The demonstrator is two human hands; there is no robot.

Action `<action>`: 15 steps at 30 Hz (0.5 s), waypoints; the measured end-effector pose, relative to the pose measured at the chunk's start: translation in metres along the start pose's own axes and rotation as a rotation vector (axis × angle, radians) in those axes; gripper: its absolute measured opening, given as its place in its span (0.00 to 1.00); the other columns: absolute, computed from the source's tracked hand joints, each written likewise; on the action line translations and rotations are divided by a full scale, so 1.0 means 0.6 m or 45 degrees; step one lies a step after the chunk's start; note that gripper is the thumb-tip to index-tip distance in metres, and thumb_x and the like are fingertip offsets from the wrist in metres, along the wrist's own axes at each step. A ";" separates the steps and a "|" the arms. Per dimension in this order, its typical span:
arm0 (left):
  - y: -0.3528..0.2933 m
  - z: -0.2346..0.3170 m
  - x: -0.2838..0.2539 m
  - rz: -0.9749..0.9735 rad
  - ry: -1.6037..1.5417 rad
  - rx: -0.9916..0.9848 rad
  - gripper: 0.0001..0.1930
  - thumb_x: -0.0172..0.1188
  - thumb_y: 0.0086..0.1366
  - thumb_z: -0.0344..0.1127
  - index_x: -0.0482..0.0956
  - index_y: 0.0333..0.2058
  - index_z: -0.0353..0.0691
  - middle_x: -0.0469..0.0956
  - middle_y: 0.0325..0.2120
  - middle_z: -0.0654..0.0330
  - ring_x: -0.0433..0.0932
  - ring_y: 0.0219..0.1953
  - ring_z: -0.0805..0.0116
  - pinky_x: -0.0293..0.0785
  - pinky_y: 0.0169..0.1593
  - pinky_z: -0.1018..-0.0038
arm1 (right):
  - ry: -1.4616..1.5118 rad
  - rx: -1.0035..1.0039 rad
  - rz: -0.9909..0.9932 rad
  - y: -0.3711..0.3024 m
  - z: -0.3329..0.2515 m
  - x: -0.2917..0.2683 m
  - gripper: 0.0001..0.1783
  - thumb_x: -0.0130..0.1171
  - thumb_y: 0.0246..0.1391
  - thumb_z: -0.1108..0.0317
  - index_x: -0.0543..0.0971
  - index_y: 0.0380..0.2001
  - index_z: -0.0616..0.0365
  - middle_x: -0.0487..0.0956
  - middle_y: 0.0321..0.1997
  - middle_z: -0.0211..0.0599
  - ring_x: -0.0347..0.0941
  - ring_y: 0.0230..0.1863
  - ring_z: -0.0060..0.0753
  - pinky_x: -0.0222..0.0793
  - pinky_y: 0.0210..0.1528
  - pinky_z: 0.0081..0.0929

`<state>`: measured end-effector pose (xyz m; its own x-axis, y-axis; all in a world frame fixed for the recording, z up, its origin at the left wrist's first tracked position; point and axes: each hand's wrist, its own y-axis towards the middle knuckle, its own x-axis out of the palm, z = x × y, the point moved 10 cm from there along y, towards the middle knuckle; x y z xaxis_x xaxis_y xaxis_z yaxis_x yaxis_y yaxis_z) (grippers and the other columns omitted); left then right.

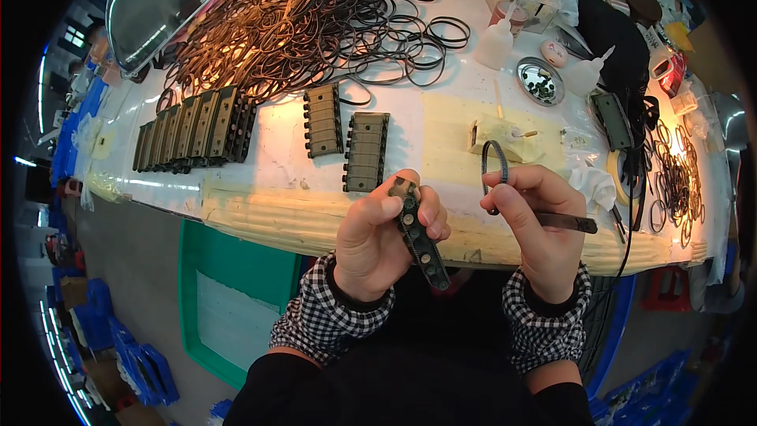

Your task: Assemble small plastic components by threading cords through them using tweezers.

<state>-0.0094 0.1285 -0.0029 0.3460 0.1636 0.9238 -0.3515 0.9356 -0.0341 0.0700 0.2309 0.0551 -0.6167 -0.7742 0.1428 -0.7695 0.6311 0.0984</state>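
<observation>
My left hand [377,241] grips an olive-green ribbed plastic part [418,235] edge-on, its dark side with round studs facing me. My right hand [536,225] pinches a black rubber ring [493,164] between thumb and fingers, holding it upright just right of the part. The same hand also holds a flat metal tool [569,222] that sticks out to the right. Both hands hover above the near edge of the workbench [268,213].
Two more green parts [347,138] lie flat ahead, a row of them [193,128] stands at left. A big heap of black rings [300,28] covers the back. Squeeze bottles [495,43], a metal dish [541,81], tape roll and a green crate [229,300] below left.
</observation>
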 end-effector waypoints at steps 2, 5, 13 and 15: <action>0.000 0.003 -0.002 0.044 0.017 0.002 0.11 0.55 0.58 0.42 0.65 0.33 0.45 0.67 0.25 0.66 0.65 0.31 0.71 0.61 0.39 0.72 | -0.359 -0.071 -0.075 -0.004 -0.007 -0.001 0.06 0.61 0.50 0.77 0.79 0.33 0.65 0.80 0.28 0.34 0.75 0.28 0.21 0.69 0.30 0.19; 0.003 0.009 -0.004 0.048 -0.005 -0.011 0.10 0.55 0.58 0.41 0.66 0.34 0.45 0.67 0.27 0.66 0.65 0.32 0.71 0.62 0.39 0.72 | -0.889 -0.364 -0.173 -0.011 -0.043 0.014 0.06 0.63 0.45 0.77 0.80 0.30 0.61 0.77 0.22 0.35 0.74 0.22 0.30 0.66 0.25 0.24; 0.006 -0.007 -0.012 0.075 -0.152 -0.098 0.07 0.54 0.58 0.38 0.66 0.31 0.45 0.72 0.29 0.59 0.67 0.34 0.65 0.64 0.44 0.68 | -1.125 -0.495 0.116 -0.001 -0.083 -0.020 0.06 0.65 0.44 0.77 0.79 0.28 0.61 0.75 0.23 0.37 0.72 0.23 0.34 0.65 0.24 0.28; 0.008 -0.013 -0.005 0.063 -0.177 -0.124 0.07 0.53 0.58 0.38 0.66 0.31 0.44 0.71 0.30 0.59 0.67 0.34 0.65 0.64 0.44 0.68 | -1.232 -0.577 0.332 0.014 -0.101 -0.049 0.07 0.65 0.45 0.76 0.78 0.30 0.63 0.74 0.24 0.37 0.71 0.24 0.29 0.64 0.24 0.26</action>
<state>-0.0056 0.1348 -0.0089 0.2046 0.1715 0.9637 -0.2764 0.9546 -0.1112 0.0916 0.2618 0.1116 -0.7733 -0.2007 -0.6014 -0.5864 0.5868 0.5584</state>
